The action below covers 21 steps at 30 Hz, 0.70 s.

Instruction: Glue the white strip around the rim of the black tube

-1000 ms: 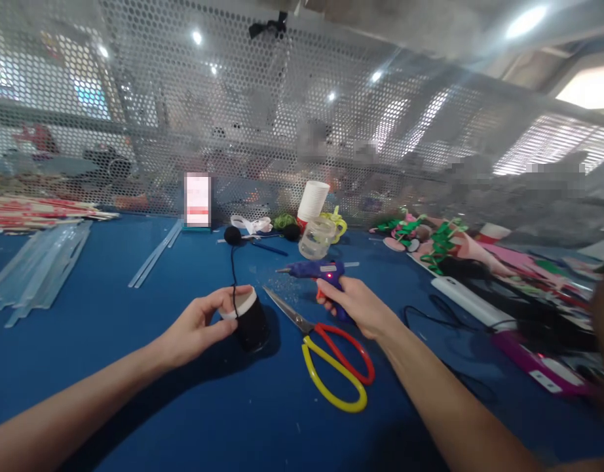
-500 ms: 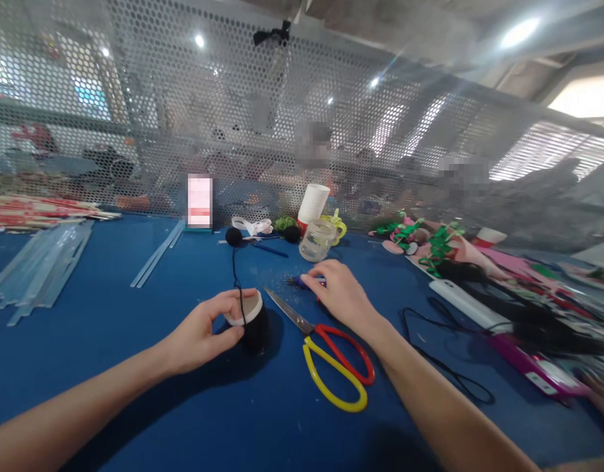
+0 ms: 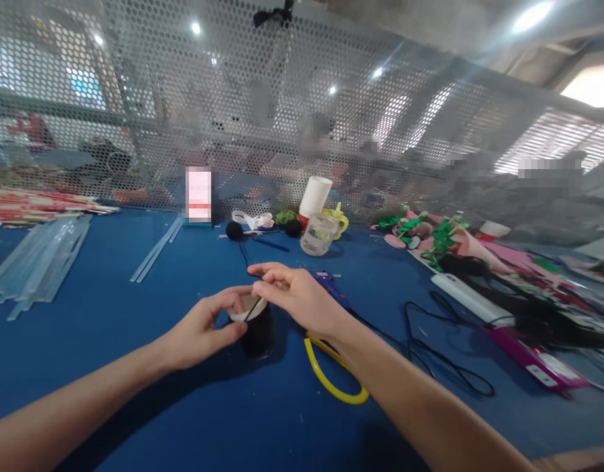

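Observation:
My left hand grips a small cup wrapped in black yarn by its white rim, standing on the blue table. My right hand hovers just over the cup's top, fingers pinching the black yarn strand that runs back to a black yarn ball. The blue glue gun lies on the table behind my right hand. Yellow and red scissors lie under my right wrist, mostly hidden.
Clear glue sticks lie at the left, a clear mug and white cups at the back. Green and pink craft pieces and black cables crowd the right. A perforated metal screen closes the far side.
My right hand set the glue gun down, then moved left over the scissors to the cup and pinched the yarn. The left hand kept hold of the cup.

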Each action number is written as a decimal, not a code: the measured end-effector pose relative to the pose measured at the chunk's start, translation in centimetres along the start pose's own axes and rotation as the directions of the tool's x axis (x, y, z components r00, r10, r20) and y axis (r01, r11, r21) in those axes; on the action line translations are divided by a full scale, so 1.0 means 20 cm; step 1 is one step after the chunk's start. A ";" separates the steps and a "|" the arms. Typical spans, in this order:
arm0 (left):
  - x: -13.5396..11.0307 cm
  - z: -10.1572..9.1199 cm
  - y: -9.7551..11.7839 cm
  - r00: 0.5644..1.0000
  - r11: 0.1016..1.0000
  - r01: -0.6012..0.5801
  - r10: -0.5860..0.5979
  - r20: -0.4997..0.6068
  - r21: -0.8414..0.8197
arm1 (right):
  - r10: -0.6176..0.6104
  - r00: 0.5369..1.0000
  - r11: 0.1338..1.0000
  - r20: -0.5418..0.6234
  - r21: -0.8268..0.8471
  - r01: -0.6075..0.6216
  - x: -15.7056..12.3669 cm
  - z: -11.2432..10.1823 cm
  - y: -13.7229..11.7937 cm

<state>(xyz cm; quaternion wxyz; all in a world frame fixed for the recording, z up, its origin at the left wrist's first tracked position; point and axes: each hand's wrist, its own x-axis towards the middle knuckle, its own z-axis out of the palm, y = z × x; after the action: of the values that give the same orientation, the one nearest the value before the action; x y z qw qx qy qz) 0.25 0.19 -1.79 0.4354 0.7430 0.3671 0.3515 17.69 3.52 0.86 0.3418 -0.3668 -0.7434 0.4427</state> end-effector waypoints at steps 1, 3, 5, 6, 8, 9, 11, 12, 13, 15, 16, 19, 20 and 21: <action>0.00 0.00 0.00 0.999 0.995 0.038 -0.038 0.004 -0.097 | 0.011 1.000 0.999 -0.020 0.040 -0.010 -0.02 -0.01 0.01; 0.00 0.00 -0.01 0.993 0.959 0.116 -0.109 0.043 -0.259 | 0.045 0.997 0.994 -0.057 0.104 -0.038 -0.06 -0.03 0.04; 0.01 0.00 0.00 0.985 0.918 0.173 -0.153 0.085 -0.357 | 0.071 0.994 0.986 -0.086 0.157 -0.057 -0.10 -0.04 0.05; 0.01 0.00 0.00 0.982 0.902 0.188 -0.163 0.096 -0.389 | 0.079 0.992 0.983 -0.094 0.175 -0.062 -0.11 -0.04 0.06; 0.01 0.01 0.00 0.979 0.879 0.202 -0.172 0.106 -0.431 | 0.077 0.992 0.980 -0.100 0.189 -0.057 -0.14 -0.04 0.05; 0.01 0.01 0.00 0.979 0.873 0.204 -0.174 0.108 -0.442 | 0.067 0.993 0.982 -0.098 0.183 -0.048 -0.15 -0.04 0.05; 0.01 0.01 0.00 0.978 0.871 0.209 -0.180 0.107 -0.444 | 0.040 0.995 0.987 -0.091 0.157 -0.025 -0.18 -0.04 0.03; 0.01 0.01 0.00 0.977 0.873 0.213 -0.186 0.105 -0.439 | 0.027 0.996 0.990 -0.088 0.143 -0.014 -0.19 -0.04 0.03; 0.01 0.01 0.00 0.976 0.876 0.219 -0.193 0.103 -0.430 | 0.014 0.996 0.992 -0.087 0.129 -0.003 -0.19 -0.04 0.03; 0.02 0.01 0.01 0.973 0.881 0.232 -0.209 0.099 -0.412 | -0.003 0.996 0.994 -0.094 0.108 0.013 -0.20 -0.04 0.03; 0.02 0.01 0.01 0.971 0.882 0.237 -0.215 0.099 -0.406 | -0.003 0.995 0.995 -0.102 0.101 0.014 -0.20 -0.04 0.04; 0.02 0.01 0.03 0.970 0.882 0.242 -0.213 0.115 -0.406 | 0.034 0.992 0.995 -0.123 0.094 -0.022 -0.20 -0.04 0.06; 0.02 0.01 0.03 0.971 0.879 0.239 -0.206 0.124 -0.412 | 0.053 0.991 0.995 -0.126 0.093 -0.042 -0.20 -0.04 0.06; 0.02 0.01 0.03 0.971 0.876 0.236 -0.198 0.133 -0.421 | 0.068 0.989 0.994 -0.128 0.092 -0.057 -0.20 -0.04 0.07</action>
<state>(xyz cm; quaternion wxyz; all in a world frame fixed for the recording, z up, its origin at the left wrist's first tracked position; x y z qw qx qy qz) 0.66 0.19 -1.21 0.6418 0.5961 0.3416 0.3408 20.65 0.94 -0.79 0.3917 -0.4028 -0.6873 0.4604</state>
